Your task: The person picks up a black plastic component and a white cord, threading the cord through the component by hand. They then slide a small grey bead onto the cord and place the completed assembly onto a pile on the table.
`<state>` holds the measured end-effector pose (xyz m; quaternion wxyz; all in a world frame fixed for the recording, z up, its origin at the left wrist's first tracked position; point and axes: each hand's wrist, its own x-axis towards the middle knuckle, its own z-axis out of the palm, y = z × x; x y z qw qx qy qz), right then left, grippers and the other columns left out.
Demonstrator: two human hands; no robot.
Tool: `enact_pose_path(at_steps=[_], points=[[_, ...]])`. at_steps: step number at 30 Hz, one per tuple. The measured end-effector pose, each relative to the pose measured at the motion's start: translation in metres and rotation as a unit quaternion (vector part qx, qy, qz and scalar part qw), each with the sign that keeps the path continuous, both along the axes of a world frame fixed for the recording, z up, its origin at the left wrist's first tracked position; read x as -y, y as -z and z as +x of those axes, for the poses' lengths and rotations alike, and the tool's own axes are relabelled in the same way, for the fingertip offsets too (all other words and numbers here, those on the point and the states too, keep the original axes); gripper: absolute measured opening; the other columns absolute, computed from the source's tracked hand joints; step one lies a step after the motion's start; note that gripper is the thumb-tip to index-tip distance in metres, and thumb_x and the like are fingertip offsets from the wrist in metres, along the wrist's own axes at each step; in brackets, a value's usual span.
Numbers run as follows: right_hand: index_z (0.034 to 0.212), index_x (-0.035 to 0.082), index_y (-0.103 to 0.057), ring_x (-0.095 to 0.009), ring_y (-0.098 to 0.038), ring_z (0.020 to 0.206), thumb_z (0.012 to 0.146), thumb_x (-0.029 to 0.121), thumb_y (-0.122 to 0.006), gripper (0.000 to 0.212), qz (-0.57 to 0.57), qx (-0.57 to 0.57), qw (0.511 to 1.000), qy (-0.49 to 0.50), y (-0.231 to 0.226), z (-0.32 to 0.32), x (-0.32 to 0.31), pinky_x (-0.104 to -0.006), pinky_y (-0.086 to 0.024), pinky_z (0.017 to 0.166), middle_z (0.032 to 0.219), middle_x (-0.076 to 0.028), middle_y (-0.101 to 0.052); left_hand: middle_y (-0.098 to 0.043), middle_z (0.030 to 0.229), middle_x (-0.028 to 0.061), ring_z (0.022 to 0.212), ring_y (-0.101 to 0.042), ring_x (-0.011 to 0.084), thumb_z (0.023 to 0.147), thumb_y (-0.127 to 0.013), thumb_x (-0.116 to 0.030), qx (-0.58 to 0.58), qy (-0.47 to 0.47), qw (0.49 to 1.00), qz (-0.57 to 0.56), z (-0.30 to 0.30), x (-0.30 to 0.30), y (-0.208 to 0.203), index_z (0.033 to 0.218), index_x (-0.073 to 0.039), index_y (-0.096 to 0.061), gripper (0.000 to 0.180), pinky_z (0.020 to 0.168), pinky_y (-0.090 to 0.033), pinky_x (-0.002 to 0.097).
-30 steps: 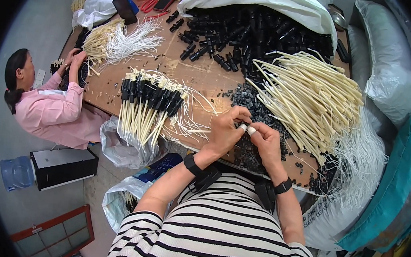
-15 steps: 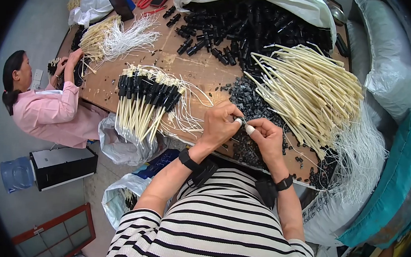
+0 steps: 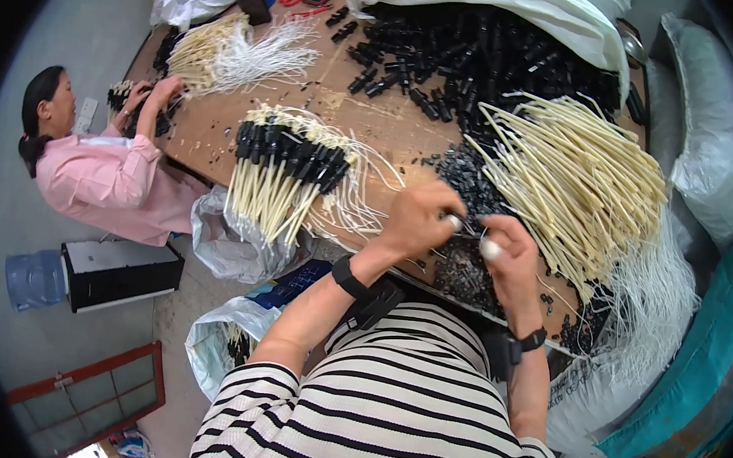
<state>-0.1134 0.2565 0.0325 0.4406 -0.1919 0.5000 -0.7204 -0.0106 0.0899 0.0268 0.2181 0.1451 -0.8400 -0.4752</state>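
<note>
Both of my hands are above the near edge of the brown table, a small gap between them. My left hand (image 3: pixel 419 216) is closed in a pinch on a small black part (image 3: pixel 452 215). My right hand (image 3: pixel 512 256) has its thumb and fingers pressed together; what they hold, if anything, is too blurred to tell. White covers sit on both thumb tips. Under and beyond the hands lies a heap of small black clips (image 3: pixel 467 181). To the right is a big pile of cream tubes (image 3: pixel 572 189) with white strings (image 3: pixel 651 281) trailing off.
Left of my hands lies a bundle of black fittings on cream tubes (image 3: pixel 290 158). Black fittings (image 3: pixel 491 62) spill from a white sack (image 3: pixel 564 12) at the back. A co-worker in a pink shirt (image 3: pixel 99 178) handles parts at the far left. Full sacks (image 3: pixel 719 128) crowd the right.
My hands have drawn apart, the right one moving away from the left. The whole view has shifted, so the table's things appear farther right.
</note>
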Motion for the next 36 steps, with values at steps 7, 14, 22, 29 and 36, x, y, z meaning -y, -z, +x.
enact_pose_path(at_steps=[7, 14, 22, 29, 36], points=[[0.111, -0.005, -0.063, -0.004, -0.045, 0.053, 0.086, 0.0, -0.059, 0.026, 0.001, 0.076, 0.997, 0.005, -0.001, -0.006, -0.012, -0.0207, -0.036, 0.046, 0.092, -0.003, -0.066, -0.067, 0.083, 0.0133, 0.075, -0.066, 0.0271, 0.07, -0.063, -0.005, 0.061, 0.145, 0.987, 0.012, 0.006, -0.009, -0.01, 0.106, -0.006, -0.066, 0.035, 0.068, -0.051, 0.036], [0.113, 0.019, -0.069, -0.025, -0.059, 0.052, 0.078, 0.007, -0.065, 0.038, 0.141, -0.646, 0.749, -0.038, -0.01, 0.009, 0.005, -0.0349, -0.047, 0.048, 0.067, -0.005, -0.063, -0.065, 0.076, 0.0191, 0.074, -0.065, 0.0365, 0.069, -0.06, -0.008, 0.155, 0.074, 0.985, -0.008, 0.015, 0.006, -0.01, 0.09, -0.002, -0.066, 0.023, 0.066, -0.05, 0.044], [0.1, 0.004, -0.065, -0.012, -0.046, 0.05, 0.073, 0.009, -0.076, 0.029, 0.235, -0.375, 0.897, -0.006, -0.013, 0.016, 0.037, -0.0277, -0.04, 0.05, 0.057, -0.003, -0.05, -0.064, 0.078, 0.0107, 0.069, -0.065, 0.0309, 0.067, -0.065, -0.006, 0.149, 0.029, 0.957, -0.248, 0.03, 0.001, -0.029, 0.095, -0.008, -0.061, 0.028, 0.057, -0.05, 0.0416], [0.102, 0.001, -0.068, -0.022, -0.066, 0.085, 0.079, 0.001, -0.07, 0.023, 0.098, -0.522, 0.837, 0.127, -0.021, 0.004, 0.041, -0.0277, -0.052, 0.07, 0.101, -0.012, -0.067, -0.066, 0.093, 0.0061, 0.094, -0.06, 0.026, 0.064, -0.068, -0.008, 0.069, -0.263, 0.887, -0.374, 0.082, 0.101, -0.046, 0.089, -0.011, -0.067, 0.025, 0.083, -0.041, 0.0411], [0.102, 0.005, -0.066, -0.032, -0.065, 0.087, 0.074, 0.01, -0.074, 0.03, 0.183, -0.622, 0.757, 0.087, -0.004, -0.004, 0.032, -0.0359, -0.051, 0.073, 0.105, -0.011, -0.065, -0.061, 0.117, 0.0119, 0.113, -0.055, 0.0301, 0.069, -0.065, -0.008, 0.048, -0.211, 0.925, -0.314, 0.056, 0.116, -0.026, 0.111, -0.006, -0.063, 0.042, 0.1, -0.04, 0.0439]])
